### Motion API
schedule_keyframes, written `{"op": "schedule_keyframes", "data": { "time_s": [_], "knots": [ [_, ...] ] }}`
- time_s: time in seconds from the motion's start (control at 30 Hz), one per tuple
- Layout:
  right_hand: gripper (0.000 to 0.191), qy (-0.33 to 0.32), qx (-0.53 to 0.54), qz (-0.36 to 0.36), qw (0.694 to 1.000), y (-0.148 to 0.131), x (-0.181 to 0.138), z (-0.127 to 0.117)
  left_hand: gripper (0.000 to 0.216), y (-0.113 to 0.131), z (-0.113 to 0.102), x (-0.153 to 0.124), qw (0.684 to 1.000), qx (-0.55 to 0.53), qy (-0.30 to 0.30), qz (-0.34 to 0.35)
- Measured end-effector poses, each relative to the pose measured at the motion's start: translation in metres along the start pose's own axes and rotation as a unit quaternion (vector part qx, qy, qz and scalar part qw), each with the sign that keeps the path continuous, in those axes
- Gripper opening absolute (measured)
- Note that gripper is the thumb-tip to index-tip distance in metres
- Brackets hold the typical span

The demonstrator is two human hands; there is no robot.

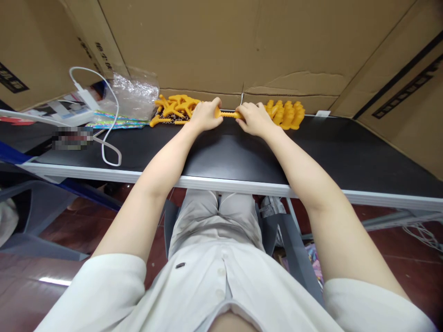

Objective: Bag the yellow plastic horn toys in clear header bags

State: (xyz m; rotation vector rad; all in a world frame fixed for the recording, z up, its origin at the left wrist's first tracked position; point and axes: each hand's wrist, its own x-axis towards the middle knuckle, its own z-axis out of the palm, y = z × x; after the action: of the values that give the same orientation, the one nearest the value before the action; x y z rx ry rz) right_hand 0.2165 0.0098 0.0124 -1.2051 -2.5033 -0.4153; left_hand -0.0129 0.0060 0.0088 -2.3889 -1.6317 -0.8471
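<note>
Both my hands are together near the back of the black tabletop, gripping a thin orange ridged rod (229, 115) that stretches level between them. My left hand (206, 115) is closed round its left end, where a wider orange part shows beside the thumb. My right hand (254, 118) is closed on the right end, which the fingers hide. Left of my left hand lies a heap of orange branched pieces (171, 107) with dark chain among them. Just beyond my right hand, several orange knobbed pieces (290, 115) stand in close rows.
Cardboard panels (207, 41) wall in the black table (332, 157) at the back and sides. On the left are clear plastic wrap (136, 94), a patterned packet (121, 121) and a looped white cable (116, 103). A metal rail (238, 185) edges the front.
</note>
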Motion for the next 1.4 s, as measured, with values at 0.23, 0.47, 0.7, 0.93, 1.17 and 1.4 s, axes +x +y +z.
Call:
{"op": "schedule_keyframes", "data": {
  "time_s": [0.23,0.47,0.7,0.93,1.17,1.4],
  "knots": [
    [0.039,0.032,-0.013,-0.002,0.999,-0.001,0.0,-0.004,0.054,0.0,0.003,0.0,1.0,-0.01,-0.01,-0.013],
    [0.04,0.036,-0.019,0.011,0.999,-0.008,0.001,-0.009,0.046,0.007,-0.001,-0.002,0.998,-0.01,-0.043,-0.039],
    [0.046,0.03,-0.034,0.043,0.998,-0.016,0.001,-0.015,0.044,0.001,0.004,0.003,0.999,-0.033,-0.031,-0.016],
    [0.045,0.036,-0.093,0.08,0.992,-0.02,-0.001,-0.021,0.035,0.01,-0.009,-0.002,0.996,-0.018,-0.064,-0.054],
    [0.034,0.055,-0.087,0.184,0.978,0.01,-0.005,-0.022,0.03,-0.002,-0.006,0.003,0.992,-0.034,-0.055,-0.105],
    [0.041,0.0,0.016,0.308,0.951,0.034,-0.007,-0.032,0.033,-0.036,0.0,0.014,0.973,-0.122,0.073,-0.181]
  ]
}}
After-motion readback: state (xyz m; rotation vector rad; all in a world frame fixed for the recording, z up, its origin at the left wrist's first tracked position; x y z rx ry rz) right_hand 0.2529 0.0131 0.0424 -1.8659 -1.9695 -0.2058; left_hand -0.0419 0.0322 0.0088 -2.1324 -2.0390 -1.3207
